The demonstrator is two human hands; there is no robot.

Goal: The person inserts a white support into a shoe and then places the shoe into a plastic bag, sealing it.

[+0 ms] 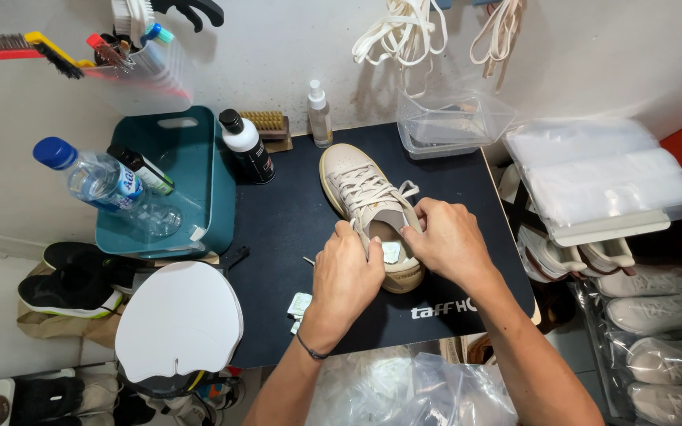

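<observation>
Cream sneaker (361,201) lies near the middle of the black mat (278,229), toe toward the mat's far edge, heel toward the near edge, laces threaded over the tongue; left hand (346,276) curled at the shoe's left collar, fingers closed in a pinch on the lace end or collar edge there, cannot tell which; right hand (447,241) at the right collar, fingers bent and pinching a lace end by the top eyelets; both hands touch the shoe, wrists apart, thin dark band on the left wrist; small white tag (391,252) shows inside the shoe opening between the 2 hands; small packets (299,306) lie on the mat just left of the left wrist; black bottle with white cap (248,147) stands at the mat's far left corner, wooden brush (268,126) behind it, small spray bottle (319,114) at the far edge, clear tub (447,122) at the far right corner; teal bin (191,150) sits off the mat's left edge, a water bottle (100,181) resting in it; white laces (400,31) hang on the wall; bagged shoes (657,315) stacked right of the mat.
</observation>
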